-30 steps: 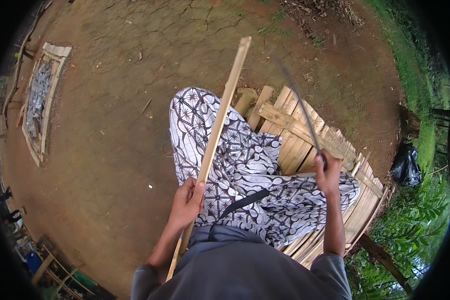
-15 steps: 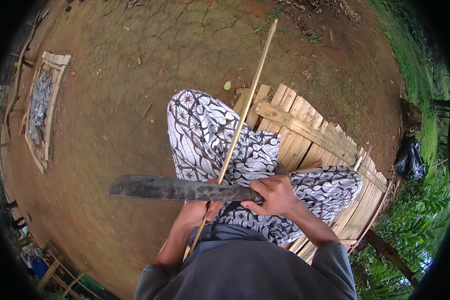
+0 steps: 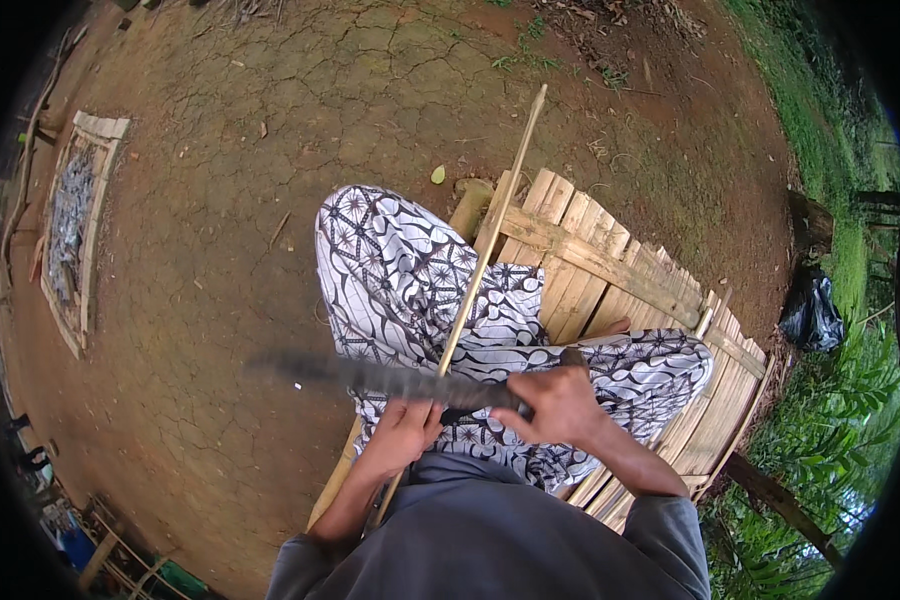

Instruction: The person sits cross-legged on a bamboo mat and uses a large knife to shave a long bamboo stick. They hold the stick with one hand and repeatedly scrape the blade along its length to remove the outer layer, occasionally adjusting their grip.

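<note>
My left hand (image 3: 406, 428): fingers closed round a long, thin, pale bamboo strip (image 3: 482, 262) that slants across my lap; gripped just below the blade, presumably to steady it. My right hand (image 3: 558, 405): fingers wrapped round the handle of a broad, dark metal machete (image 3: 400, 381), blade blurred, crossing the strip; contact cannot be told. Containers: pale, wood-edged bed (image 3: 101, 126) at left, holding grey, ash-like material (image 3: 70, 205); black plastic bag (image 3: 813, 312) at right, contents hidden.
</note>
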`<action>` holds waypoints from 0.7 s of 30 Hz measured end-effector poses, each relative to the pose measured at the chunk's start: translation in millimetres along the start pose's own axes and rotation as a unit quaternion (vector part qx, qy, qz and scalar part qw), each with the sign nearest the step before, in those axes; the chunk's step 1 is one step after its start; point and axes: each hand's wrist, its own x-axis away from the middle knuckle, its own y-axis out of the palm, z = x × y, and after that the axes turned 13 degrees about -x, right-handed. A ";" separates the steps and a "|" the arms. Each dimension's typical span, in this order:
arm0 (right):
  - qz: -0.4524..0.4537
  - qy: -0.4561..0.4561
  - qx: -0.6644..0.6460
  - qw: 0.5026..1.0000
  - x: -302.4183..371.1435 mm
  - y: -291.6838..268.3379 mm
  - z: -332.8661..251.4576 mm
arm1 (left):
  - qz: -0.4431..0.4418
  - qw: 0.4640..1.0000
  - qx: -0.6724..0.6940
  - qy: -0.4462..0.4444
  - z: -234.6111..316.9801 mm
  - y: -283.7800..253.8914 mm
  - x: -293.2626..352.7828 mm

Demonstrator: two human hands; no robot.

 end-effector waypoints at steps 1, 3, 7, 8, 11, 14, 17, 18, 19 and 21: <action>0.008 -0.021 0.008 1.000 0.4 0.8 2.1 | 0.018 1.000 -0.021 0.015 -0.6 2.6 0.2; 0.025 -0.062 0.024 0.997 -0.3 0.6 12.0 | 0.047 0.998 -0.023 0.023 4.3 6.1 1.0; 0.076 0.094 -0.054 0.991 -7.3 -6.4 36.5 | 0.035 0.999 -0.020 -0.013 31.4 3.1 11.1; 0.086 0.118 -0.060 0.987 -8.6 -4.8 33.9 | 0.031 0.999 -0.037 -0.022 32.1 3.4 11.3; 0.052 0.078 -0.067 0.993 -0.7 7.6 16.0 | 0.028 0.998 0.019 -0.046 37.9 7.4 7.2; 0.017 0.007 -0.031 0.999 4.6 9.0 5.0 | -0.002 0.997 0.056 -0.045 31.4 6.7 7.4; 0.082 -0.015 -0.003 0.997 -4.3 -1.4 39.1 | -0.024 0.993 0.106 -0.052 35.9 7.3 14.4; 0.110 0.072 -0.047 0.990 -8.9 -6.3 46.1 | -0.034 0.991 0.108 -0.066 34.7 5.3 16.7; 0.136 0.155 -0.089 0.974 -15.7 -13.7 50.1 | -0.042 0.990 0.112 -0.077 32.9 3.4 19.7; 0.149 0.231 -0.137 0.952 -16.6 -16.7 51.9 | -0.073 0.983 0.138 -0.098 33.7 1.5 20.3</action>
